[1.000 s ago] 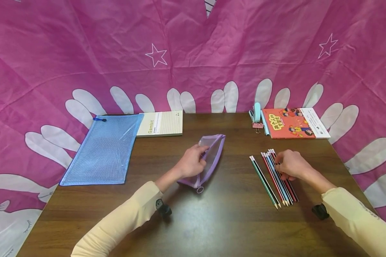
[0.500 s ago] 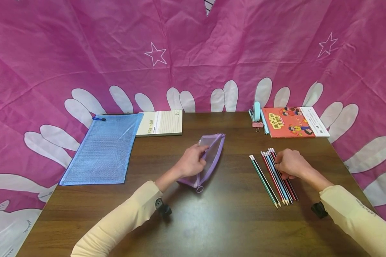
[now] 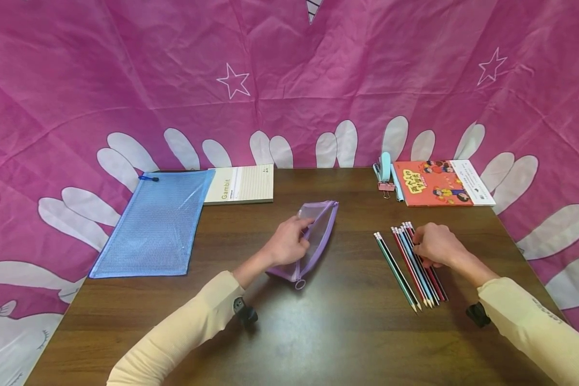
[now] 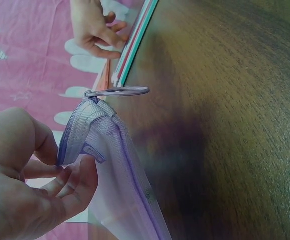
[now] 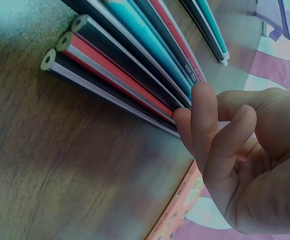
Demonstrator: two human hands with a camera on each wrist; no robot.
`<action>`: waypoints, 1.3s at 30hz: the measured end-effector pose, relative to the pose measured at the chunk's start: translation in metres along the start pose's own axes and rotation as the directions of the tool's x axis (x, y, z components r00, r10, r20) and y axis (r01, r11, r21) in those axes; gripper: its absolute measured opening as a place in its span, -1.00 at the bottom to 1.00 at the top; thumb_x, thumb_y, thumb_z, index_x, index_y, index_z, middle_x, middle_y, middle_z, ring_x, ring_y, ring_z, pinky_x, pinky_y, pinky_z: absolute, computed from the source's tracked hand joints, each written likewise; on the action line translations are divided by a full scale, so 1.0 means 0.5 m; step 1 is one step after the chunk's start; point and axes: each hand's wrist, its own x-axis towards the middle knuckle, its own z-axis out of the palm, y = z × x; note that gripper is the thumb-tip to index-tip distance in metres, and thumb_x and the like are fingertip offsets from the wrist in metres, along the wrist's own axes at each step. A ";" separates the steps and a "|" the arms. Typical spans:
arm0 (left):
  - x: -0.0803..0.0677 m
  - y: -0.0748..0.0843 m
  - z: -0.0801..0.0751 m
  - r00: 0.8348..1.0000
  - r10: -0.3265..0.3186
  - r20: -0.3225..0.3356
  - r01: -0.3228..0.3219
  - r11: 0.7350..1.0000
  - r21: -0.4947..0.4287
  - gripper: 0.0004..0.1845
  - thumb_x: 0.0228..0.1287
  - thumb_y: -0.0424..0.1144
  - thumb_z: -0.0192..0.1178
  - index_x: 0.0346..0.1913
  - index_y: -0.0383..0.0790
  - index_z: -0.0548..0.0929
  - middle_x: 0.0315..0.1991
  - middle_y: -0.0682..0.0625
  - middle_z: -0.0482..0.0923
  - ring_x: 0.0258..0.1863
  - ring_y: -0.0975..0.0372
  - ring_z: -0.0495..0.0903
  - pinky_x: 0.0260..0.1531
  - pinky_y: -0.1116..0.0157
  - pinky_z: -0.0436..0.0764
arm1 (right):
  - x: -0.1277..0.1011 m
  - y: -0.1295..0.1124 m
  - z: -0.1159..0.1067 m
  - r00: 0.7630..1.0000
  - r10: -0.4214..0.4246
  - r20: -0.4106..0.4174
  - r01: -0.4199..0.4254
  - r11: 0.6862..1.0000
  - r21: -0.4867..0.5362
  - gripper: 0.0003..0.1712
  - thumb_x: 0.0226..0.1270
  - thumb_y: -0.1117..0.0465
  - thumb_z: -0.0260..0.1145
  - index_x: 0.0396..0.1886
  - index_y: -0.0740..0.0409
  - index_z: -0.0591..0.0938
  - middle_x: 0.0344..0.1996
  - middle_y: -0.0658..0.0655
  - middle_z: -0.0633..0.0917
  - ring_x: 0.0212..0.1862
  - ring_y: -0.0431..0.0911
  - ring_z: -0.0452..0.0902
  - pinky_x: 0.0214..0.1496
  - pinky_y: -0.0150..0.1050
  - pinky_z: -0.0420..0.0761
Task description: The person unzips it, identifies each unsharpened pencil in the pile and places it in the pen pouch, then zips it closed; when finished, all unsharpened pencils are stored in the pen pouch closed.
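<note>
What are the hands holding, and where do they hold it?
The left hand pinches the purple mesh pouch at its open zipper edge. The right hand rests its fingertips on the pencils, gripping none.

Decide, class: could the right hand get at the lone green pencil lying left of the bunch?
Probably yes. The right hand rests on the bunch; the green pencil lies just beside it, uncovered, on bare table.

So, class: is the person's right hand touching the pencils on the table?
Touching. The right wrist view shows the right hand with its fingertips resting on the pencils; the head view agrees.
</note>
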 end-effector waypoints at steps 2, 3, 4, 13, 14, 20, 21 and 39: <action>0.000 0.001 0.000 1.000 -0.004 0.001 0.004 1.000 -0.005 -0.34 0.02 -0.58 0.10 0.32 -0.49 0.47 0.04 -0.31 0.53 -0.14 0.00 0.60 -0.21 0.25 0.66 | 0.002 -0.002 0.001 1.000 0.002 -0.004 -0.002 1.000 -0.002 -0.80 0.29 0.34 0.30 -0.21 0.45 0.59 -0.68 0.10 0.61 -0.66 -0.11 0.60 -0.65 -0.22 0.57; 0.000 0.001 0.000 1.000 -0.005 0.001 0.005 1.000 -0.007 -0.34 0.02 -0.58 0.10 0.32 -0.49 0.46 0.05 -0.32 0.52 -0.14 0.00 0.60 -0.21 0.25 0.66 | 0.003 -0.002 0.002 1.000 0.002 -0.007 -0.002 1.000 -0.004 -0.78 0.29 0.34 0.30 -0.19 0.46 0.59 -0.65 0.12 0.61 -0.66 -0.11 0.61 -0.65 -0.22 0.57; 0.000 0.001 0.001 1.000 -0.007 0.002 0.007 1.000 -0.009 -0.34 0.02 -0.58 0.10 0.32 -0.49 0.46 0.06 -0.32 0.52 -0.14 0.01 0.60 -0.22 0.26 0.67 | 0.004 -0.004 0.003 1.000 0.003 -0.005 -0.003 1.000 -0.007 -0.77 0.29 0.34 0.29 -0.18 0.48 0.58 -0.63 0.13 0.62 -0.65 -0.11 0.62 -0.65 -0.22 0.58; 0.001 0.003 0.000 1.000 0.017 -0.006 -0.017 1.000 -0.006 -0.34 0.00 -0.58 0.10 0.30 -0.51 0.47 0.08 -0.33 0.52 -0.14 0.00 0.62 -0.19 0.25 0.66 | 0.013 -0.018 -0.001 1.000 0.009 -0.009 -0.009 0.998 -0.064 -0.74 0.28 0.36 0.28 -0.15 0.51 0.57 -0.44 0.28 0.64 -0.65 -0.13 0.62 -0.60 -0.18 0.57; 0.002 0.003 -0.001 1.000 0.016 -0.005 -0.016 1.000 -0.006 -0.34 -0.01 -0.58 0.09 0.31 -0.51 0.47 0.08 -0.33 0.52 -0.14 0.00 0.62 -0.19 0.25 0.66 | 0.015 -0.020 -0.001 1.000 0.011 -0.009 -0.011 0.998 -0.069 -0.74 0.28 0.36 0.28 -0.14 0.51 0.57 -0.42 0.31 0.64 -0.65 -0.13 0.62 -0.60 -0.18 0.58; 0.006 0.002 0.000 1.000 0.020 -0.001 -0.020 1.000 0.020 -0.32 -0.02 -0.60 0.09 0.32 -0.51 0.46 0.11 -0.33 0.52 -0.10 0.00 0.62 -0.13 0.22 0.65 | 0.024 -0.018 0.001 0.999 0.032 -0.029 -0.035 0.993 -0.114 -0.75 0.25 0.34 0.30 -0.16 0.47 0.57 -0.35 0.38 0.63 -0.67 -0.14 0.60 -0.59 -0.17 0.55; 0.006 0.002 0.001 1.000 0.021 -0.001 -0.021 1.000 0.023 -0.32 -0.02 -0.60 0.09 0.32 -0.52 0.45 0.12 -0.33 0.52 -0.10 0.00 0.61 -0.12 0.21 0.65 | 0.025 -0.017 0.001 0.999 0.035 -0.030 -0.039 0.992 -0.122 -0.75 0.24 0.33 0.30 -0.17 0.46 0.58 -0.35 0.37 0.63 -0.67 -0.14 0.60 -0.59 -0.18 0.54; 0.009 -0.001 0.007 1.000 0.021 -0.007 -0.020 1.000 0.021 -0.31 -0.03 -0.59 0.09 0.31 -0.51 0.46 0.07 -0.30 0.53 -0.15 0.04 0.61 -0.18 0.24 0.65 | 0.032 -0.016 -0.007 0.999 0.041 0.006 -0.040 0.995 -0.095 -0.75 0.27 0.27 0.36 -0.24 0.38 0.52 -0.50 0.19 0.57 -0.58 -0.08 0.55 -0.54 -0.17 0.52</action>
